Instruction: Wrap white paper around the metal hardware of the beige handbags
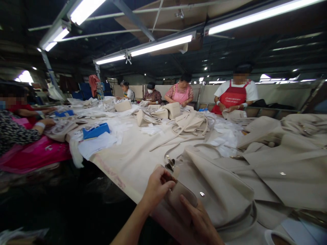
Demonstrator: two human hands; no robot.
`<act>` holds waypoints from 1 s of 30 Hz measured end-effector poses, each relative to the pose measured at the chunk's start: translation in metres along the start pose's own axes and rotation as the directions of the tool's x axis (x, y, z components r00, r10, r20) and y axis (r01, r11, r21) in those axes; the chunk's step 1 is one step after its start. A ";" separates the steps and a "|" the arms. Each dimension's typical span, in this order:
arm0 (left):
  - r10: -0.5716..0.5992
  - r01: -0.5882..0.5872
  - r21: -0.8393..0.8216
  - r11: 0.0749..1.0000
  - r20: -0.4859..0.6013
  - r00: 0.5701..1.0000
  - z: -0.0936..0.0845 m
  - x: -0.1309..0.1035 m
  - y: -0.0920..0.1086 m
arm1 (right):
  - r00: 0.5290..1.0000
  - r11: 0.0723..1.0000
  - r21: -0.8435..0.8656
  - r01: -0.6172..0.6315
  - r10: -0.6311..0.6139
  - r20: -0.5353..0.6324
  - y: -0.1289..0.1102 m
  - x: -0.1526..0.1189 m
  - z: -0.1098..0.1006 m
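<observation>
Near the front edge of the table I hold a small beige pouch with rounded corners. My left hand is closed at its upper end, with thumb and fingers pinched together by the metal hardware there. My right hand grips the pouch's lower right side, the thumb lying along its face; the other fingers are mostly hidden. A large beige handbag with a round metal stud lies just beyond, close to my right hand. Its strap and dark metal clasp rest past my left fingers.
More beige bags are heaped at the right, others mid-table among plastic wrapping. A blue tray stands at the left on white sheets. A tape roll lies at bottom right. Co-workers in aprons work around the table.
</observation>
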State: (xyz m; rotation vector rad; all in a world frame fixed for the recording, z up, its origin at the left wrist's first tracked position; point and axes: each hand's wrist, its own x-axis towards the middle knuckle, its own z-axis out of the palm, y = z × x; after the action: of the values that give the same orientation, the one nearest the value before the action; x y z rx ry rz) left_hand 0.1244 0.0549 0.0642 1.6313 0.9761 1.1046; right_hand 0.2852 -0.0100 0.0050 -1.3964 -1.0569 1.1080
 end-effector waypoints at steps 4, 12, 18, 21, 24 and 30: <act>0.005 -0.008 0.100 0.995 0.034 0.999 -0.007 0.011 0.009 | 0.999 0.998 -0.055 -0.022 0.020 -0.033 0.000 0.000 -0.002; 0.269 -0.282 0.626 0.727 0.118 0.956 0.004 0.001 -0.003 | 0.999 0.998 0.057 -0.001 -0.001 0.043 -0.013 0.000 0.003; 0.314 -0.291 0.485 0.825 0.034 0.949 0.018 -0.018 -0.024 | 0.999 0.997 0.074 0.015 -0.018 0.045 -0.017 0.001 0.007; 0.169 -0.140 0.293 0.946 -0.075 0.983 0.020 -0.016 -0.017 | 1.000 0.998 0.067 -0.010 0.008 0.028 -0.019 0.000 0.006; -0.016 0.031 0.126 0.992 -0.118 0.993 0.021 -0.012 -0.008 | 0.998 0.997 0.068 0.025 -0.029 0.049 -0.020 -0.001 0.008; 0.145 -0.069 0.423 0.903 -0.151 0.978 0.043 -0.017 -0.004 | 0.993 0.993 0.080 0.081 -0.088 0.077 -0.010 0.002 0.008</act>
State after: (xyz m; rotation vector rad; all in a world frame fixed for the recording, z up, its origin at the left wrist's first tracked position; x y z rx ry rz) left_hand 0.1604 0.0297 0.0486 1.9708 1.3239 1.1909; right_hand 0.2771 -0.0053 0.0140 -1.2441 -1.1092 1.1390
